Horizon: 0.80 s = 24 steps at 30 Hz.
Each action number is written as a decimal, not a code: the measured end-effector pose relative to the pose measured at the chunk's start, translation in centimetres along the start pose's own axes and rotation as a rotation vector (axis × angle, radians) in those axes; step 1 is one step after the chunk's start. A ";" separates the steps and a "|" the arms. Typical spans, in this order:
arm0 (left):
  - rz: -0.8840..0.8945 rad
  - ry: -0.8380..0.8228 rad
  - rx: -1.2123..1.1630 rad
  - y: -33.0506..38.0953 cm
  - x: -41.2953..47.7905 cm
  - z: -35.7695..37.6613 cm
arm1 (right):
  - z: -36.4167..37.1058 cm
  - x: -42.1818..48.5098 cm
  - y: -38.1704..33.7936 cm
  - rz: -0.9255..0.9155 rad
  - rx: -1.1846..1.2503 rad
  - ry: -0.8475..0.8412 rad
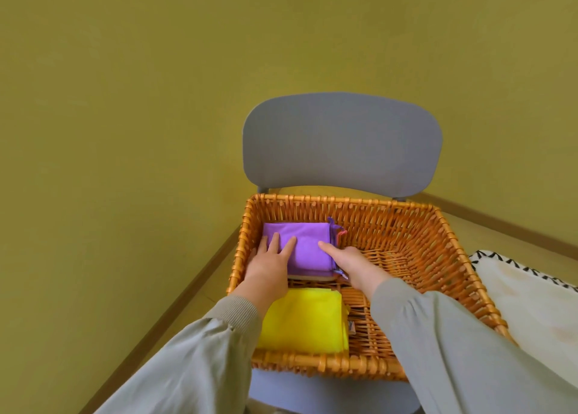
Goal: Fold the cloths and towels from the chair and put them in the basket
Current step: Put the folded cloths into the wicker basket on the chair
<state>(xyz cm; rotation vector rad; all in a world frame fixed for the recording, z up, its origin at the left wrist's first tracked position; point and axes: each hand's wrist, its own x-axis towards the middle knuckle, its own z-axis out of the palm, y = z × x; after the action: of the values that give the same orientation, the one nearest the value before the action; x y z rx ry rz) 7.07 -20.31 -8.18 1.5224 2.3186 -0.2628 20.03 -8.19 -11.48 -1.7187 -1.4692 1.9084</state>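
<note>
Wicker basket (438, 241) on the grey chair (341, 141) holds the yellow cloth (303, 319) near me and the purple cloth (300, 244) in its far left corner. My left hand (269, 266) presses it flat, fingers spread; my right hand (350, 262) lays a forefinger on it, and whether the rest pinch its edge I cannot tell. Dragging either hand away could pull the fold open.

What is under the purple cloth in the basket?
Below the purple cloth, a thin pale layer peeks out at the near edge. Anything else beneath is covered by the cloth, left hand and right hand.
</note>
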 end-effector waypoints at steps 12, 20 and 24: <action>0.067 0.130 0.133 1.0 0.2 -1.2 | 0.2 0.1 -1.2 0.080 0.237 -0.309; 0.046 0.048 -0.037 0.4 1.8 -0.9 | 0.9 -1.2 -1.4 -0.348 -0.473 0.300; 0.022 0.058 0.011 0.9 2.1 0.7 | 1.2 -2.6 -1.0 -1.057 -1.051 0.397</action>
<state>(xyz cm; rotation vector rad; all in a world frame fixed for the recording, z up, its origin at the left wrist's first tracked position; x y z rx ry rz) 7.27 -18.39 -9.58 1.5804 2.3469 -0.2290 19.42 -10.13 -9.21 -0.9495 -2.5893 0.2204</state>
